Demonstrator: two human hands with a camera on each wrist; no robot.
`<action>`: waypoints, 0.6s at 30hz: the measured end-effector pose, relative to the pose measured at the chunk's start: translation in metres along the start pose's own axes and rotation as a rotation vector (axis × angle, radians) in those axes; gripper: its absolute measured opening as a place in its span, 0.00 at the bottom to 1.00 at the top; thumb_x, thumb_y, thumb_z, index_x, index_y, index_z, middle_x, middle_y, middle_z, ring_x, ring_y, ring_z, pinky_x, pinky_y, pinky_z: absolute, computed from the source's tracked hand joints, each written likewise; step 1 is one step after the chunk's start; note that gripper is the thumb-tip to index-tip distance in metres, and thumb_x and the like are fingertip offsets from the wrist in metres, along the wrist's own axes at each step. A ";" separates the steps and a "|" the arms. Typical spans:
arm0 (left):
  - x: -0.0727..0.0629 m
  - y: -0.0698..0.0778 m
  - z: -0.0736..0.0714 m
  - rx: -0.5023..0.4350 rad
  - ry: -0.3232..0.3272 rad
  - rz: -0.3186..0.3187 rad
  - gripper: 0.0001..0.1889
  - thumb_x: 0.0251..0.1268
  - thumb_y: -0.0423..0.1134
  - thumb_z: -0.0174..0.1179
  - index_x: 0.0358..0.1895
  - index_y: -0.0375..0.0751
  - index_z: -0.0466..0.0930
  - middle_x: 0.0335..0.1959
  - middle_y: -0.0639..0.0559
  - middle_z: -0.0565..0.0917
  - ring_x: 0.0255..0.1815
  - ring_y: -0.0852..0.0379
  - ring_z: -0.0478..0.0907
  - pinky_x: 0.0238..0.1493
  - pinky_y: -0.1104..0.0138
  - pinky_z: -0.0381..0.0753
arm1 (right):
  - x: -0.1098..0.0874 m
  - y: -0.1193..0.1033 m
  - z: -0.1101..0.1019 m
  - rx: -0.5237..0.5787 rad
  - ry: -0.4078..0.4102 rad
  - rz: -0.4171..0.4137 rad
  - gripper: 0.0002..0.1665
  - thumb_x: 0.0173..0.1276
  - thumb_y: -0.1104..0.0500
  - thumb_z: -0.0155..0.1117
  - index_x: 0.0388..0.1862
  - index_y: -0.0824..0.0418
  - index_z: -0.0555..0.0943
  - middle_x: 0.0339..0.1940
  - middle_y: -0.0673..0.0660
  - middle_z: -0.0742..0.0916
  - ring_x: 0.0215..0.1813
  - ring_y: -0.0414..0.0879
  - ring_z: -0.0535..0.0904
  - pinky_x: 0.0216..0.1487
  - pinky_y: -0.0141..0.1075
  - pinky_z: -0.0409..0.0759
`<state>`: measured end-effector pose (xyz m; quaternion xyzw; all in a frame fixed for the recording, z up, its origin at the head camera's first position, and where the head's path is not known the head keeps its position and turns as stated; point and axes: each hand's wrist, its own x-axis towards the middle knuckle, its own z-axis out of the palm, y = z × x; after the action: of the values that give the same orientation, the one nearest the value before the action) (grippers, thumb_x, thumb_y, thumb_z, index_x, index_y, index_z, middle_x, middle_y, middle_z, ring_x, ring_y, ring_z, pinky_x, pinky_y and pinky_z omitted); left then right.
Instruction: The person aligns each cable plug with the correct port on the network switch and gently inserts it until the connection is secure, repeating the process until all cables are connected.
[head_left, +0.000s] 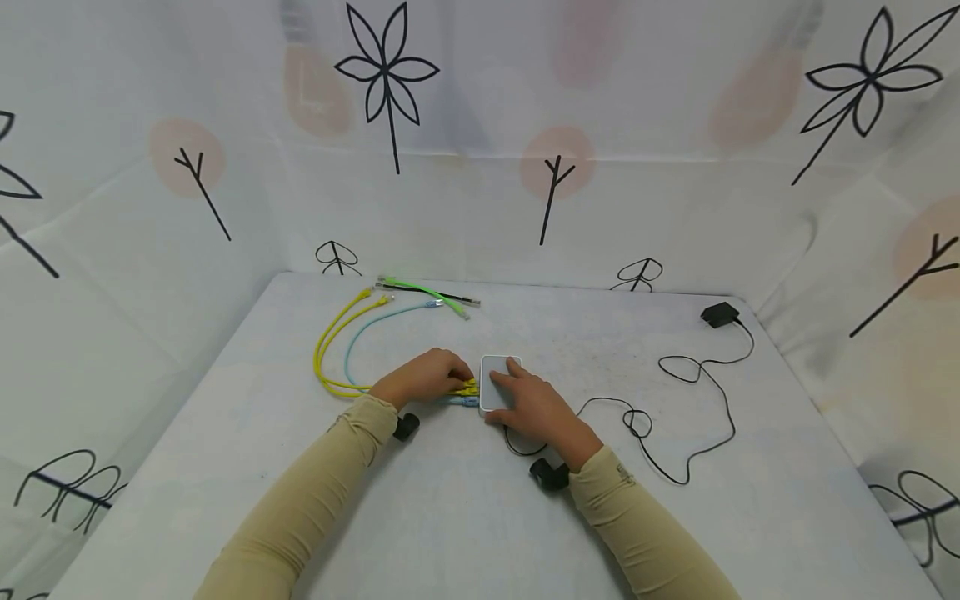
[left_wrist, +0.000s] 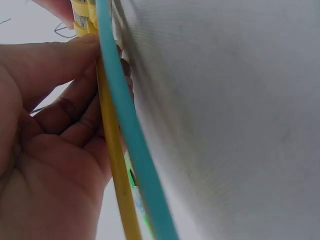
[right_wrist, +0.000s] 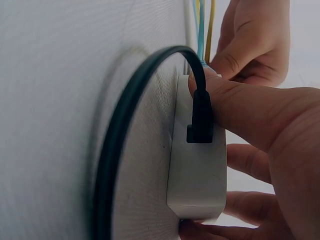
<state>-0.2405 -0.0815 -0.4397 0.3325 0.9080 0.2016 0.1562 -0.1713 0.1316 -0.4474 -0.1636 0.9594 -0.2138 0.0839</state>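
Note:
A small white network switch [head_left: 492, 367] with a grey top lies on the table. My right hand [head_left: 536, 408] grips it, with the thumb on the near side and fingers over the top and far edge. My left hand [head_left: 423, 375] pinches a yellow network cable at its plug [left_wrist: 82, 22], right at the switch's left side. A light blue network cable [head_left: 459, 401] meets that same side, nearest to me. In the right wrist view, a black power plug [right_wrist: 202, 117] sits in the switch's side by my right thumb.
Yellow cables [head_left: 318, 358] loop out left, their far plugs lying at the back beside the blue cable's end. A green cable [head_left: 420, 288] crosses a black cable [head_left: 457, 297] there. On the right, a thin black cord [head_left: 723, 392] winds to a black power adapter [head_left: 720, 314].

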 end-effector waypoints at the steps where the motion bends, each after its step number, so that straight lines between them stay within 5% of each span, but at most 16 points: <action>1: 0.000 0.000 0.000 -0.004 0.002 -0.007 0.12 0.69 0.35 0.56 0.50 0.44 0.86 0.48 0.53 0.86 0.53 0.56 0.81 0.57 0.61 0.78 | 0.000 0.000 0.000 0.001 0.001 -0.001 0.45 0.60 0.39 0.69 0.73 0.52 0.67 0.78 0.63 0.60 0.73 0.62 0.65 0.65 0.52 0.72; 18: 0.006 -0.003 0.002 -0.067 -0.004 -0.062 0.11 0.68 0.35 0.57 0.48 0.44 0.86 0.46 0.54 0.86 0.52 0.56 0.79 0.56 0.61 0.78 | 0.000 -0.002 -0.002 0.003 -0.005 0.009 0.45 0.60 0.40 0.69 0.73 0.52 0.67 0.78 0.64 0.60 0.72 0.63 0.66 0.65 0.52 0.72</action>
<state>-0.2460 -0.0796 -0.4435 0.2990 0.9103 0.2264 0.1754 -0.1710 0.1305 -0.4448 -0.1596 0.9597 -0.2144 0.0873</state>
